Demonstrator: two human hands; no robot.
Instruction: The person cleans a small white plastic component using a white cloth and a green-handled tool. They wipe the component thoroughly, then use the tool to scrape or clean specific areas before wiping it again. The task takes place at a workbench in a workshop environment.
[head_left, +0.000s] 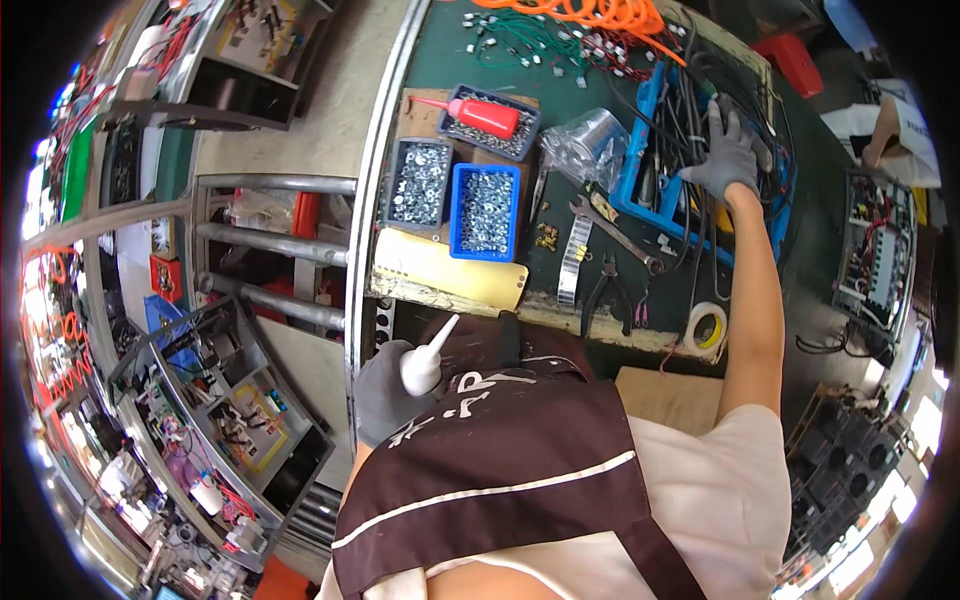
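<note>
My left hand (386, 398), in a grey glove, is closed around a white squeeze bottle (424, 368) with a long thin nozzle pointing up, close to my brown apron (480, 460). On the right, my right hand (728, 155), also gloved, reaches over a blue tool tray (632, 175) with its fingers spread. Black cables and dark-handled tools fill the tray beneath it; whether the fingertips touch them I cannot tell. Left of the tray lie a crumpled clear plastic bag (583, 145) and a wrench (622, 236). Pliers (607, 292) rest near the bench's front edge.
Small bins of metal hardware, including a blue bin (457, 215), stand on the green bench. A red bottle (487, 116) lies across another bin. Nearby are a yellow plate (440, 270), a tape roll (692, 328) and an orange coiled hose (600, 12). Metal rollers (275, 240) run at left.
</note>
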